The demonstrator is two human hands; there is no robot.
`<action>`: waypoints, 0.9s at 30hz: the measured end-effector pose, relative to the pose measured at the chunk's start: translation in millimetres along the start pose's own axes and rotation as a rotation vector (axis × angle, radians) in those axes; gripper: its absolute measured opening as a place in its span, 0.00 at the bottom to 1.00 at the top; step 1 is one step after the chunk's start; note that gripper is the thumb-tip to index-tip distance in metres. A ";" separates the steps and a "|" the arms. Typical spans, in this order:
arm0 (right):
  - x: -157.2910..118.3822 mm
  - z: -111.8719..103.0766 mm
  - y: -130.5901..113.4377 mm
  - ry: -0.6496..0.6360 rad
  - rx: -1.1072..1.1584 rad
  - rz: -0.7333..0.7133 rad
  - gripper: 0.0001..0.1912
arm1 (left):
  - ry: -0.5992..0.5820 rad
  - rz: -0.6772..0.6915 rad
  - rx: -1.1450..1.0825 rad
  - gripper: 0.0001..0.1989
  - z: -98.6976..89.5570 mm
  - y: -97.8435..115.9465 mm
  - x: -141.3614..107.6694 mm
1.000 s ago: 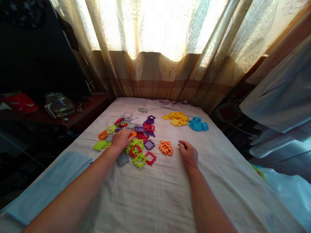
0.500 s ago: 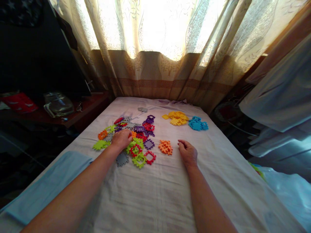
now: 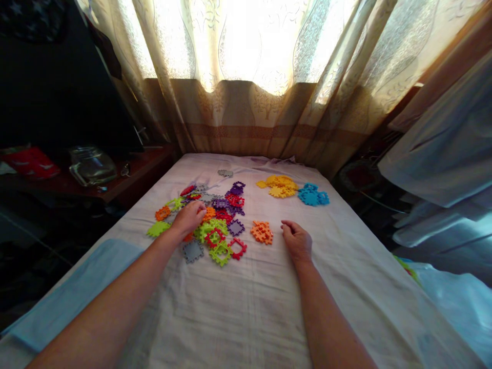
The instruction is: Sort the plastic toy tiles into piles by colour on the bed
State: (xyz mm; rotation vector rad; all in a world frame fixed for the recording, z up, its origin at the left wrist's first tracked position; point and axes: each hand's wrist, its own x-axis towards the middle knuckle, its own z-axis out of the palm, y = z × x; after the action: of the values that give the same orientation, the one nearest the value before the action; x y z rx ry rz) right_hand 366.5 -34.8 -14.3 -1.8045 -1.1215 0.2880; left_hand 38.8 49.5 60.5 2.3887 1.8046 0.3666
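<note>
My left hand (image 3: 188, 217) is over the mixed heap of toothed plastic building pieces, its fingers curled together beside an orange piece (image 3: 209, 213). Whether something is pinched in them is hidden. Around it lie lime-green pieces (image 3: 221, 253), red pieces (image 3: 238, 248), purple pieces (image 3: 236, 227) and a grey piece (image 3: 192, 251). To the right of the heap is a small orange pile (image 3: 262, 232). Close by that pile, my right hand (image 3: 298, 241) rests on the sheet with fingers curled in and nothing showing in them.
Farther back on the bedsheet (image 3: 246, 318) sit a yellow pile (image 3: 282, 186), a blue pile (image 3: 312, 195) and a grey piece (image 3: 225, 173). A folded light-blue cloth (image 3: 84, 287) lies at the left edge. A glass jar (image 3: 92, 165) stands on the side table.
My left hand has shifted slightly left, showing more of the orange and lime-green pieces beside it. My right hand has stayed in place.
</note>
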 end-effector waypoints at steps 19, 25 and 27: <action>1.1 -0.9 -0.5 -0.052 -0.034 -0.013 0.19 | -0.054 -0.113 -0.089 0.14 2.0 9.6 4.3; -15.3 3.7 -21.7 -0.274 -0.196 -0.432 0.30 | 0.013 -0.094 -0.191 0.16 -3.0 20.4 3.3; -21.0 6.2 -28.2 -0.338 -0.309 -0.519 0.31 | 0.020 -0.052 -0.219 0.14 -2.6 31.4 -0.6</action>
State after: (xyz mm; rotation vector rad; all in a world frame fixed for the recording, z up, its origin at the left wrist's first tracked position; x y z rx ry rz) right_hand 335.2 -44.3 0.0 -1.6826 -1.9112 0.1123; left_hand 67.1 40.1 70.7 2.1932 1.7315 0.5536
